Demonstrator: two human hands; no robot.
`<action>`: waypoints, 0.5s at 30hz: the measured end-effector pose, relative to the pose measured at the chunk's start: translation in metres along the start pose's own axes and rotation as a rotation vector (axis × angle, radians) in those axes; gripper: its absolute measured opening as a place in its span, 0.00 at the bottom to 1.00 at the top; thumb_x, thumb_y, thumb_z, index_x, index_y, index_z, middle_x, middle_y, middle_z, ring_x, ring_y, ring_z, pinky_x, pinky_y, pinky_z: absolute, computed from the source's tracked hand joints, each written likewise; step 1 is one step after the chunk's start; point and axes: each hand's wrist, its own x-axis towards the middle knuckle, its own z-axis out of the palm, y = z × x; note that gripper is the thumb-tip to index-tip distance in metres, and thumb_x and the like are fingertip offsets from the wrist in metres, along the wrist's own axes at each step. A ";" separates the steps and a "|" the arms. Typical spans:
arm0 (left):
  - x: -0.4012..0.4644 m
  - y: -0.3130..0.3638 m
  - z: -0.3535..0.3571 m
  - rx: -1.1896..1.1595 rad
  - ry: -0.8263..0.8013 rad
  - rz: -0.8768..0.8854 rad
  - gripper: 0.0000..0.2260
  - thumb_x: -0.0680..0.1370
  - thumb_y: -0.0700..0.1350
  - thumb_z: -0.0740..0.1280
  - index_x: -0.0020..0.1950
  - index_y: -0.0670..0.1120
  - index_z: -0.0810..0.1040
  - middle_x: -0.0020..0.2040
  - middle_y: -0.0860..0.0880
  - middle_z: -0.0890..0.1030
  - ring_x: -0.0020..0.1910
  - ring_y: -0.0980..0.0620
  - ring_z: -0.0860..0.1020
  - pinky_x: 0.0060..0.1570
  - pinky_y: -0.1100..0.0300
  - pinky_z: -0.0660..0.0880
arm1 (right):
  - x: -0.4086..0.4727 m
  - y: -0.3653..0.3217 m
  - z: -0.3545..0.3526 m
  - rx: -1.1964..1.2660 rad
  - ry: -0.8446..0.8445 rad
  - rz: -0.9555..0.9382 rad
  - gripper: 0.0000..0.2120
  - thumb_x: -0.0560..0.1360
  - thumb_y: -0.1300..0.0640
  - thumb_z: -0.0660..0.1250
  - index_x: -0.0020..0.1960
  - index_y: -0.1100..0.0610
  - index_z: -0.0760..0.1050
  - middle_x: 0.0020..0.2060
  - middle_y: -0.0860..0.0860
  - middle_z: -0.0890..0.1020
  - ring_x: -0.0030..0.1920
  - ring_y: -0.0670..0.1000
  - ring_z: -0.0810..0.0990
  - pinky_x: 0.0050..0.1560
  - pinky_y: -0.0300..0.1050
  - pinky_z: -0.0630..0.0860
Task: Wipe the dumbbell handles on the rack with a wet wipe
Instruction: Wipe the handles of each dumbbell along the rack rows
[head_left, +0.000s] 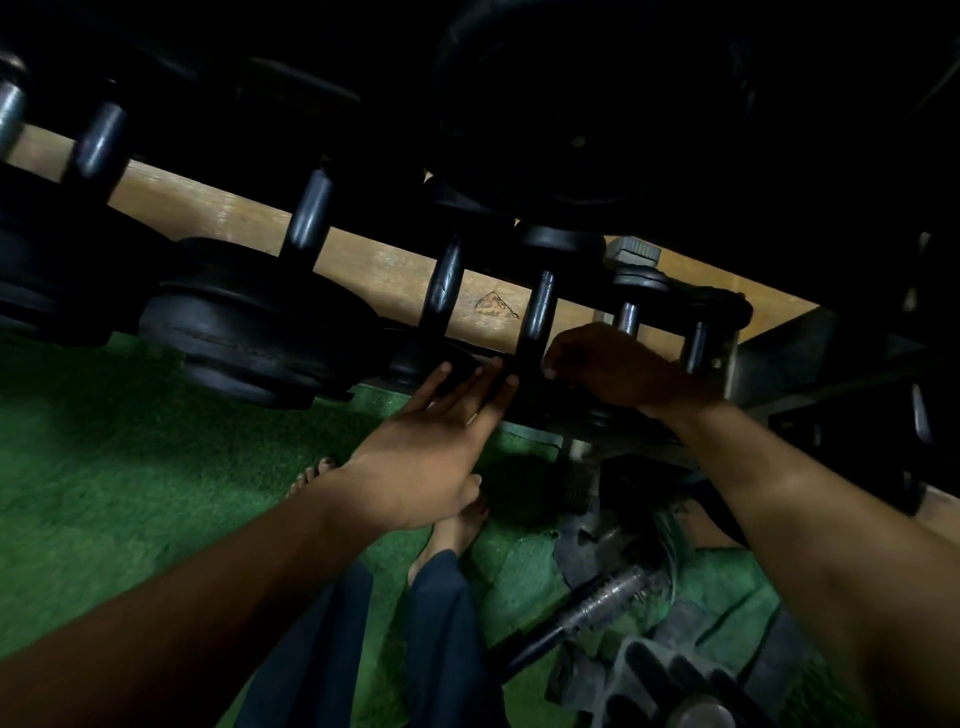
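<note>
Dim, blurred view down onto a dumbbell rack with a brown wooden back strip.

Far left of both hands: row of dumbbells resting across the rack, dark handles pointing up and away, round black weight ends facing the camera. Green turf floor below.

Left hand: fingers straight and spread slightly, holding nothing visible. Fingertips touching or just short of the base of a dark dumbbell handle; contact cannot be confirmed in the blur. One further handle just left of those fingertips.

Below the left hand: two bare feet and dark blue trouser legs on the turf.

Right hand: positioned just right of the same handle, back of the hand up, fingers curled downward toward the handle base. Grip state cannot be told; whatever lies under the fingers is hidden. Wet wipe not discernible anywhere in the view.

Beyond the right hand: two shorter, shiny metal handles on small dumbbells at the rack's right end.

Below the right forearm: loose dumbbell with a knurled chrome bar lying on the turf, grey plates beside it.

Above both hands: large black shapes, too dark to identify.
</note>
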 end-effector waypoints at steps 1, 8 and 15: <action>0.000 0.000 0.000 0.002 -0.005 -0.001 0.45 0.80 0.56 0.64 0.82 0.47 0.33 0.83 0.45 0.35 0.82 0.52 0.36 0.78 0.51 0.32 | 0.000 0.001 0.004 0.108 0.029 0.023 0.07 0.78 0.62 0.69 0.42 0.57 0.82 0.40 0.53 0.84 0.43 0.47 0.83 0.51 0.46 0.79; 0.000 0.000 0.001 0.005 -0.042 -0.017 0.45 0.81 0.56 0.63 0.81 0.48 0.31 0.82 0.47 0.31 0.80 0.52 0.32 0.79 0.49 0.34 | 0.014 -0.018 0.009 0.407 0.043 0.274 0.06 0.77 0.70 0.65 0.42 0.65 0.77 0.38 0.57 0.79 0.37 0.52 0.80 0.36 0.40 0.76; 0.002 0.005 -0.002 0.016 -0.036 -0.029 0.45 0.81 0.57 0.63 0.82 0.47 0.32 0.82 0.47 0.33 0.81 0.52 0.33 0.79 0.49 0.35 | 0.015 -0.017 0.012 0.864 0.167 0.489 0.08 0.74 0.77 0.65 0.48 0.66 0.74 0.40 0.61 0.78 0.42 0.58 0.81 0.54 0.55 0.78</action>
